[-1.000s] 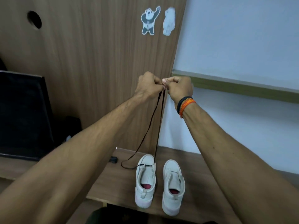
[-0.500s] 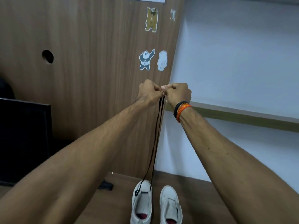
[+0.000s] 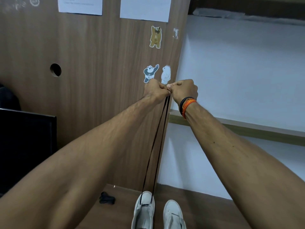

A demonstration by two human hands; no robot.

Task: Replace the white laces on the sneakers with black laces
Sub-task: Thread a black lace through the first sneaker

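Observation:
Two white sneakers stand side by side on the wooden desk point(image 3: 203, 210) at the bottom edge, the left sneaker point(image 3: 144, 212) and the right sneaker point(image 3: 173, 215). A black lace point(image 3: 156, 138) runs through the left sneaker's front eyelets, and its two strands rise taut to my hands. My left hand point(image 3: 154, 90) and my right hand point(image 3: 184, 90) are raised together in front of the wooden panel, knuckles touching, each pinching one end of the lace. The right sneaker shows no lace.
A small black bundle point(image 3: 107, 198) lies on the desk left of the sneakers. A dark monitor point(image 3: 26, 146) stands at the left. The wooden panel point(image 3: 92, 80) carries bear stickers point(image 3: 156, 37) and papers. A white wall with a ledge point(image 3: 247, 128) is at the right.
Both hands have lifted the lace ends higher, pulling the slack loop off the desk until the strands are straight. The view has tilted up, so the sneakers sit lower in frame.

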